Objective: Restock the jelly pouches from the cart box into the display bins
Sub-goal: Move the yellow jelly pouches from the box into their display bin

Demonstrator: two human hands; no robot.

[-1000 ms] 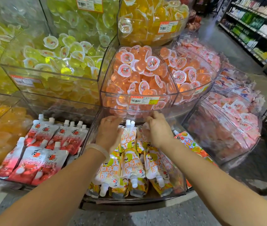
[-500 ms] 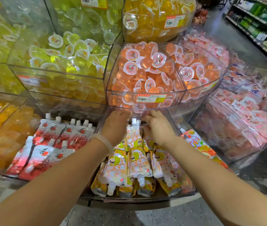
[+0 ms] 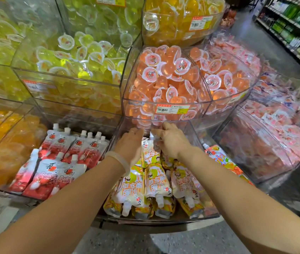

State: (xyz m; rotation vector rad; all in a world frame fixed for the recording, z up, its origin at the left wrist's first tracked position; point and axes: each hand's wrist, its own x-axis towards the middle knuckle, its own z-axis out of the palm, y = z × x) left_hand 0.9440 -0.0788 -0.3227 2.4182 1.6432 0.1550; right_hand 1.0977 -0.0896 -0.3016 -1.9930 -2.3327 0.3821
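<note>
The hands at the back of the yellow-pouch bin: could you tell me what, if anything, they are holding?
It cannot be told: both the left hand and the right hand reach among yellow pouches, fingertips hidden.

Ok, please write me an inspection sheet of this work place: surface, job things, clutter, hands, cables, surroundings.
Surface: clear bin, bottom tier, open at top.
Job things: yellow pouches lie packed in the bin, spouts toward the camera; one pouch at the back points away. Cart box: not in view.
Clutter: nothing seen.
Hands: left hand and right hand both reach to the bin's back, under the orange cups; the fingertips are blurred, so the grip is unclear.
Cables: nothing seen.
Surroundings: red pouches in the bin to the left, green cups above, pink packets to the right, shelves across the aisle.
</note>
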